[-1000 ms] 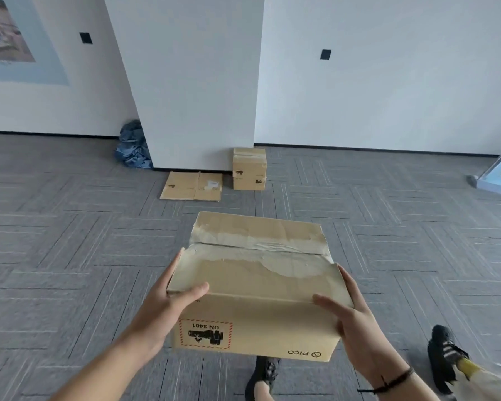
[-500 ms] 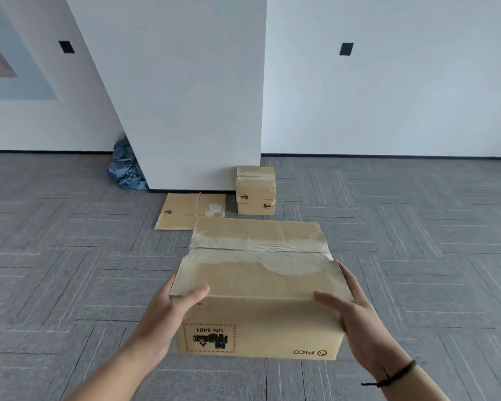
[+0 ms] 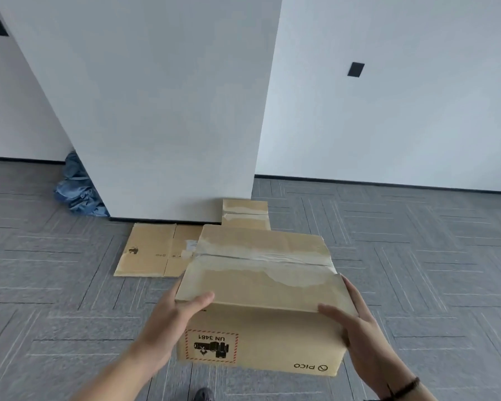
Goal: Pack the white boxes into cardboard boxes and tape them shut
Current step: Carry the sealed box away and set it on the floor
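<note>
I carry a taped cardboard box in front of me, above the carpet; its near side shows a red-framed UN 3481 label and PICO print, upside down. My left hand grips its left side, thumb lying on the top flap. My right hand grips the right side, thumb on the top edge. Clear tape runs along the top seam. No white boxes are visible.
Another taped cardboard box stands against the white pillar, partly hidden behind the carried one. A flattened carton lies on the grey carpet beside it. Blue crumpled material sits left of the pillar. A shoe tip shows below.
I have walked closer to the pillar; the far box and the flattened carton now appear larger and nearer. My grip on the carried box is unchanged.
</note>
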The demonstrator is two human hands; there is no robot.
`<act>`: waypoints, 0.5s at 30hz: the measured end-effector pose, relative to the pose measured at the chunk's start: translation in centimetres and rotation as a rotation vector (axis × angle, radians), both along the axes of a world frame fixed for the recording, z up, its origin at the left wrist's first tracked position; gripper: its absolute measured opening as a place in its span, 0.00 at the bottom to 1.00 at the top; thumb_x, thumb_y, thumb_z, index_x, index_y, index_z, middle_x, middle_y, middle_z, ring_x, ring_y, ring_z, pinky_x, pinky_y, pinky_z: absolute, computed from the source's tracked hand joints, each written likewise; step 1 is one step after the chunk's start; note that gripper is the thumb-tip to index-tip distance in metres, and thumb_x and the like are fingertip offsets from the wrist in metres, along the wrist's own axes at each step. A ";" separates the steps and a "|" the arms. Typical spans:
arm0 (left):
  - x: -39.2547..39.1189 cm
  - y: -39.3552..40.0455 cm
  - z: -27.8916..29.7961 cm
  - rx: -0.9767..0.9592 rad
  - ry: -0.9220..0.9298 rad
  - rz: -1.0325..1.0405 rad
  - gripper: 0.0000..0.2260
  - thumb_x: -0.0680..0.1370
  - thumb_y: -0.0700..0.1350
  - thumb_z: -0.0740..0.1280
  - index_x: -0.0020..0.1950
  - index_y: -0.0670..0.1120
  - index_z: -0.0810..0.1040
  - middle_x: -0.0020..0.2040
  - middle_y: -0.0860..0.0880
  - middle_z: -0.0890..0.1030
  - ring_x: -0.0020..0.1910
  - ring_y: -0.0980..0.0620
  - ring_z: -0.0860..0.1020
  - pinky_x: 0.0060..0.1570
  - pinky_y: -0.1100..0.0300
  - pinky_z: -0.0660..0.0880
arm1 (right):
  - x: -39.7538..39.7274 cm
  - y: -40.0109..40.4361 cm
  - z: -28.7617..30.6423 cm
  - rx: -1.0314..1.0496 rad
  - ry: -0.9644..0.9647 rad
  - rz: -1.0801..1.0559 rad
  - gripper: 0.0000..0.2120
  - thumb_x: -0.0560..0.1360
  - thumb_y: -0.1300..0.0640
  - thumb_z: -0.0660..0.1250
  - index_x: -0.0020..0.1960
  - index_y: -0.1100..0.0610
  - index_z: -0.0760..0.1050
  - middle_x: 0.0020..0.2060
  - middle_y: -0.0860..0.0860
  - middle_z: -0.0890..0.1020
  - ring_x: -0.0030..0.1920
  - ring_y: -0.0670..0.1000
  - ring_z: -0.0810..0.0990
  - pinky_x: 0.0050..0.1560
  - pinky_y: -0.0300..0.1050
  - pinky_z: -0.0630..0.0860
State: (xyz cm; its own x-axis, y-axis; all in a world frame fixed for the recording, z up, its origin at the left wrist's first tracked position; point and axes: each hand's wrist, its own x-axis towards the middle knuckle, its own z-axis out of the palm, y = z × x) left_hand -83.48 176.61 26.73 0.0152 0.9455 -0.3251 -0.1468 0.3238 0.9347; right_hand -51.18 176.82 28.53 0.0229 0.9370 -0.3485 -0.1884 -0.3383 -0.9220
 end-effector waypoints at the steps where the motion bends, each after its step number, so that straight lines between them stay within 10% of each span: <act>1: -0.7 2.6 0.1 0.006 -0.002 0.002 0.50 0.58 0.67 0.80 0.76 0.55 0.67 0.64 0.55 0.82 0.66 0.52 0.77 0.75 0.40 0.62 | -0.6 2.5 0.3 -0.006 0.009 -0.005 0.43 0.60 0.63 0.81 0.70 0.41 0.71 0.57 0.51 0.85 0.55 0.57 0.85 0.47 0.53 0.81; 8: -2.3 18.2 1.2 -0.003 0.068 -0.009 0.63 0.48 0.71 0.80 0.79 0.63 0.57 0.65 0.61 0.77 0.63 0.58 0.76 0.77 0.41 0.55 | -2.4 17.6 -0.7 -0.023 0.028 -0.031 0.41 0.60 0.62 0.80 0.70 0.42 0.72 0.58 0.51 0.85 0.56 0.57 0.84 0.49 0.53 0.81; 15: -0.8 32.4 -2.8 -0.036 0.107 0.039 0.46 0.52 0.68 0.81 0.66 0.79 0.64 0.75 0.63 0.65 0.73 0.48 0.69 0.75 0.34 0.55 | -1.0 33.1 -6.9 -0.106 0.072 0.010 0.45 0.56 0.55 0.82 0.70 0.41 0.71 0.59 0.51 0.84 0.57 0.57 0.84 0.52 0.55 0.82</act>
State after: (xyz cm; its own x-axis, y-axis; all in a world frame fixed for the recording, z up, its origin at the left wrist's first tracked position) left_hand -84.28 209.05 23.94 -0.0581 0.9326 -0.3563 -0.0598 0.3530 0.9337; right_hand -52.17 209.94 21.65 -0.0151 0.8949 -0.4460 -0.2484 -0.4354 -0.8653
